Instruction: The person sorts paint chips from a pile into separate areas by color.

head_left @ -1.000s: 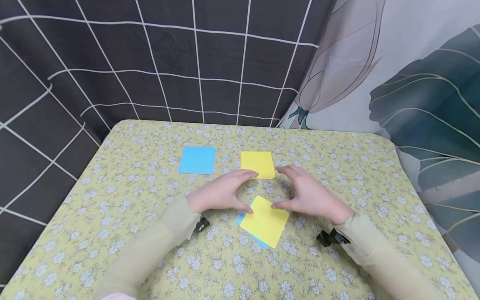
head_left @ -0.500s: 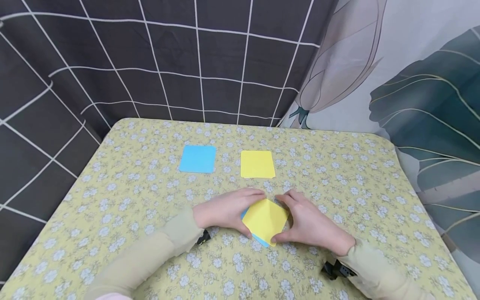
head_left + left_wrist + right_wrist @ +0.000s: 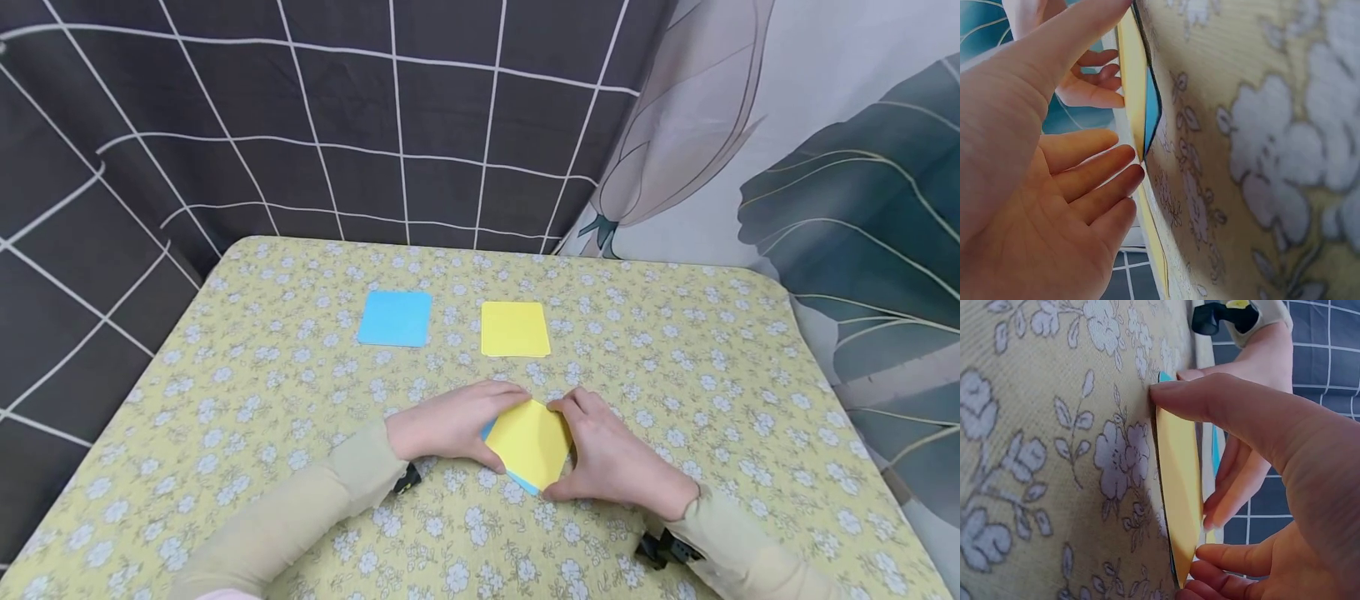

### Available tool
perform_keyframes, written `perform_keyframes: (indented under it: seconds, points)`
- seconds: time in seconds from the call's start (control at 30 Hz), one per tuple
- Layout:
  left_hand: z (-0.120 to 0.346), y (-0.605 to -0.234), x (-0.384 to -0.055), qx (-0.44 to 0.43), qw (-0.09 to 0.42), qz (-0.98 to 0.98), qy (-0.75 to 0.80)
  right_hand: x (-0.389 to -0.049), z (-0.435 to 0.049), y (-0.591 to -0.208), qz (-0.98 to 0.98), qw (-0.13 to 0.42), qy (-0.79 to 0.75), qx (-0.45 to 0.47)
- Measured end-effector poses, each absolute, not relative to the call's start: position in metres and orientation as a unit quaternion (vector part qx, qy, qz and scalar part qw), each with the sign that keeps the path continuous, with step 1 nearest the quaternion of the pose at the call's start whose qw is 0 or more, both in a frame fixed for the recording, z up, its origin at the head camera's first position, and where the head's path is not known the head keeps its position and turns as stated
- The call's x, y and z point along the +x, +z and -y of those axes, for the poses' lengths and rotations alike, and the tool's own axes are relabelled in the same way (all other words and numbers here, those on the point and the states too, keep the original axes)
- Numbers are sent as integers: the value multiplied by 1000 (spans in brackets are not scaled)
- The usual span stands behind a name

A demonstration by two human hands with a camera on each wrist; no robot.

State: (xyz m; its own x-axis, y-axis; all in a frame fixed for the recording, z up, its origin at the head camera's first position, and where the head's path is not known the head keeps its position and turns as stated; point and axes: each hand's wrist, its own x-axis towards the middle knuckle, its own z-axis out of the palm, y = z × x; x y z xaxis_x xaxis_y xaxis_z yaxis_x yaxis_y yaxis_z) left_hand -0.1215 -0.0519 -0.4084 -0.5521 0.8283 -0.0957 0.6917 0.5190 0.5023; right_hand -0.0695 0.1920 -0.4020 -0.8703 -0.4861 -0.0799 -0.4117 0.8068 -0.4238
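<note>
A yellow square card (image 3: 532,446) with rounded corners lies in front of me, over a blue card (image 3: 522,483) that shows only along its left and lower edges. My right hand (image 3: 618,458) holds the yellow card at its right side, thumb at the near corner and fingertips at the far one. On the other side my left hand (image 3: 457,425) touches the cards' left edges. Its fingers (image 3: 1100,181) look nearly straight in the left wrist view, by the corner of the yellow card (image 3: 1133,81). Part of the blue card is hidden beneath the yellow one.
Farther back on the flowered tablecloth (image 3: 300,383) lie another blue card (image 3: 395,318) and a yellow card (image 3: 515,328), side by side. A second edge peeks out under that yellow card. Dark checked fabric (image 3: 337,125) hangs behind the table.
Both hands have come down around the near cards. The right hand then shifted slightly left, and the yellow card moved left over the blue one. The back cards stayed put.
</note>
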Motion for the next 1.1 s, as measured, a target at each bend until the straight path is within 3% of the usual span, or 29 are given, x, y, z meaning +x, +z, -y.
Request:
perform_keyframes:
  seconds: [0.23, 0.53, 0.9, 1.1]
  points:
    - [54, -407, -123, 438, 157, -856, 223, -73, -192, -399, -941, 80, -214, -250]
    - [57, -393, -140, 398, 109, -882, 228, -98, -187, -388, -948, 15, -218, -232]
    - [53, -344, -207, 356, 12, -903, 239, -196, -197, -341, -923, -40, -232, -303]
    - [51, -349, -236, 318, 38, -918, 234, -236, -189, -347, -928, 0, -227, -295]
